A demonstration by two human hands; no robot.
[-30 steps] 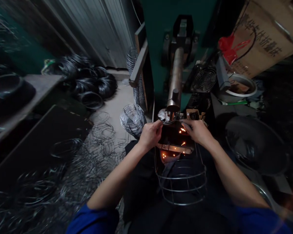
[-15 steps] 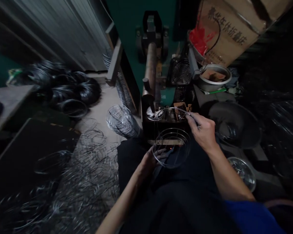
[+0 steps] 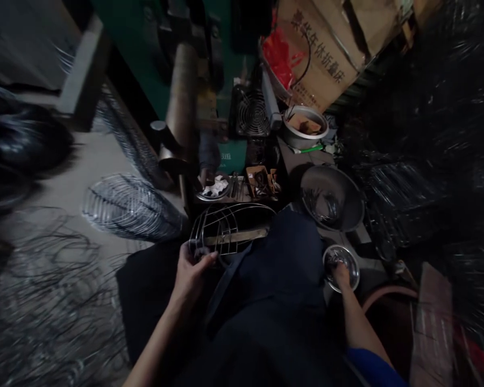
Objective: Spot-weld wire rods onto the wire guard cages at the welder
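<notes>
**Left hand on the wire cage, right hand down in the small bowl**

My left hand (image 3: 191,269) is closed around the near rim of the wire cage (image 3: 229,228), thumb over the top wire and fingers curled beneath it. The cage lies on its side across my lap, its open ribs pointing away from me toward the machine, with a flat metal bar (image 3: 236,236) showing through the wires.

My right hand (image 3: 341,274) is well apart from the cage, off to the right and low. Its fingers dip into a small shiny bowl (image 3: 341,260) and seem to be gathered together; I cannot tell whether they pinch anything, since the bowl's rim and the dim light hide the tips. My dark apron (image 3: 282,279) fills the space between the two hands.

Just beyond the small bowl sits a larger metal basin (image 3: 331,196) holding thin metal pieces. Ahead of the cage, on the machine's ledge, I see a little dish with white scraps (image 3: 213,188) and a small box of bits (image 3: 260,180). The green machine (image 3: 145,70) rises behind them with its thick round arm (image 3: 181,102) angled down toward the ledge, directly over the far end of the cage. A fan (image 3: 252,115) and a grey pot (image 3: 304,126) stand further back, under a cardboard box (image 3: 318,48) with printed characters and a red bag (image 3: 278,56).

To my left, another finished wire cage (image 3: 131,207) lies on the floor, with loose wire rings (image 3: 44,290) strewn around it. The right edge is blurred and dark.
</notes>
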